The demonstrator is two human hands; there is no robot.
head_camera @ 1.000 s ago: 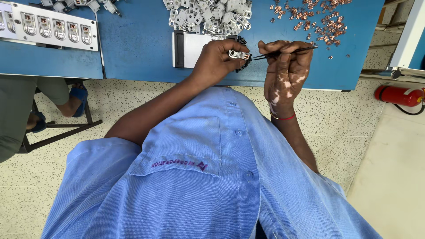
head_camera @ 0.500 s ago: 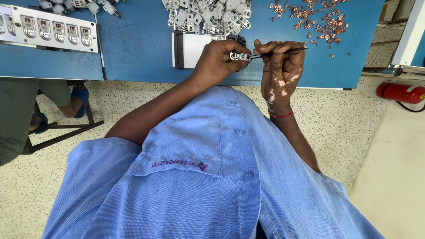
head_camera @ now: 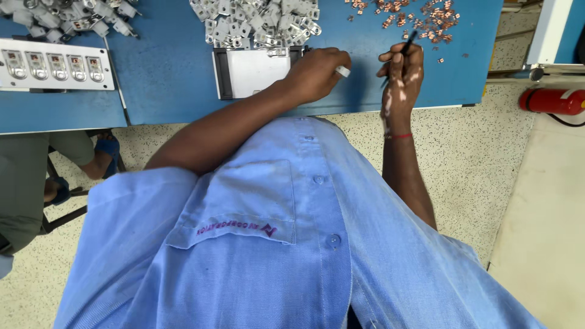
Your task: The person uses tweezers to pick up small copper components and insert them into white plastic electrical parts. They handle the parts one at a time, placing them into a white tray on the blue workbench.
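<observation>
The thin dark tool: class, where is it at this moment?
In the head view, the thin dark tool is pinched in the right hand over the blue table, its tip just below the scattered copper pieces, right of the left hand.

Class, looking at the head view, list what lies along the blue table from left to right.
White strip of switches → white tray → left hand → right hand holding a dark tool → red extinguisher, off the table.
</observation>
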